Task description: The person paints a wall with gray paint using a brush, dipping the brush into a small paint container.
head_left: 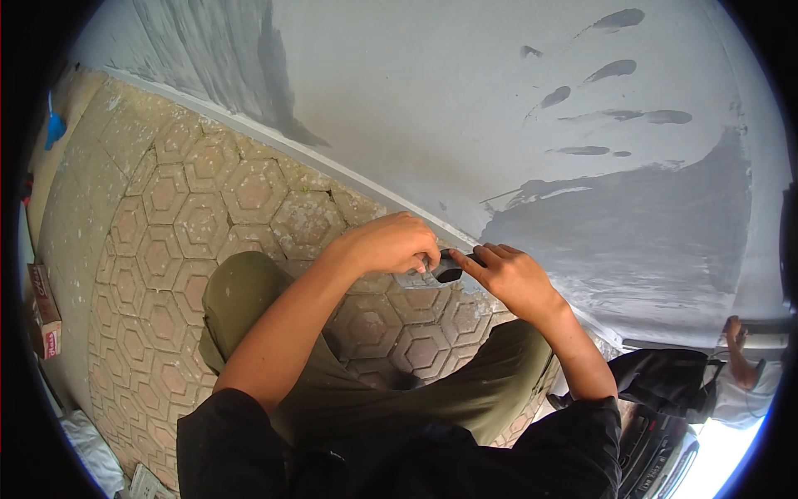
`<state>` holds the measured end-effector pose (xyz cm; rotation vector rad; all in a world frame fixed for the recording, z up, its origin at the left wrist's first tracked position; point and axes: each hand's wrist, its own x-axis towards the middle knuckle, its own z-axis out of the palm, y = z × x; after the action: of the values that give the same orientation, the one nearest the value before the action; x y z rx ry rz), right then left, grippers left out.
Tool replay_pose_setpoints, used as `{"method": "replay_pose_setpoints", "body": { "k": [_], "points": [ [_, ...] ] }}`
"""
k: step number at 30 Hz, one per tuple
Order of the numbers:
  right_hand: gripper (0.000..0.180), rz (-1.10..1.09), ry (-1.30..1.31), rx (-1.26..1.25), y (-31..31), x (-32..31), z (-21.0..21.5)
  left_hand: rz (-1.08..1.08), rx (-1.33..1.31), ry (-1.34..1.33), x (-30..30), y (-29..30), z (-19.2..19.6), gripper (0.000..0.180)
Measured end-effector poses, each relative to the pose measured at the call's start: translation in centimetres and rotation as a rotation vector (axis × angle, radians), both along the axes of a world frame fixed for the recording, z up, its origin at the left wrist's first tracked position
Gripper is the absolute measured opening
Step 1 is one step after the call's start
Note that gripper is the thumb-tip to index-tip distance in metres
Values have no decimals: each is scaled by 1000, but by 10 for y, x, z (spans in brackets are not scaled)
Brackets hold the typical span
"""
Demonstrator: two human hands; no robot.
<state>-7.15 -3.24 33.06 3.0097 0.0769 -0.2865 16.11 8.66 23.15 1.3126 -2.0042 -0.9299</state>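
My left hand point(391, 243) is closed around the handle of a small dark putty knife point(447, 268), held low near the foot of a pale wall point(432, 100). My right hand point(509, 279) pinches the dark blade end of the same tool with its fingertips. Both hands meet just above the seam where the wall joins the paved ground. My knees in olive trousers point(249, 291) are spread below the hands. A wet dark grey patch point(632, 224) covers the wall to the right of the hands.
Hexagon paving stones point(191, 208) cover the ground to the left. A small cardboard box point(43, 312) lies at the far left edge. Another person point(740, 366) stands at the lower right beside a dark bag point(665, 378). A blue object point(55, 126) sits upper left.
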Motion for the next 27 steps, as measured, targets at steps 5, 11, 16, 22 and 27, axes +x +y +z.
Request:
{"method": "replay_pose_setpoints", "body": {
  "k": [5, 11, 16, 22, 27],
  "points": [
    [62, -47, 103, 66, 0, -1, 14, -16, 7, 7, -1, -2, 1, 11],
    [62, -220, 231, 271, 0, 0, 10, -37, 22, 28, -3, -1, -2, 11],
    [61, -274, 302, 303, 0, -5, 2, -33, 43, 42, -6, 0, -3, 9],
    [56, -327, 350, 426, -2, -8, -5, -58, 49, 13, -9, -2, -5, 8],
    [50, -320, 346, 468, -6, -10, -12, -59, 32, 2, -10, -3, -9, 8]
  ]
}}
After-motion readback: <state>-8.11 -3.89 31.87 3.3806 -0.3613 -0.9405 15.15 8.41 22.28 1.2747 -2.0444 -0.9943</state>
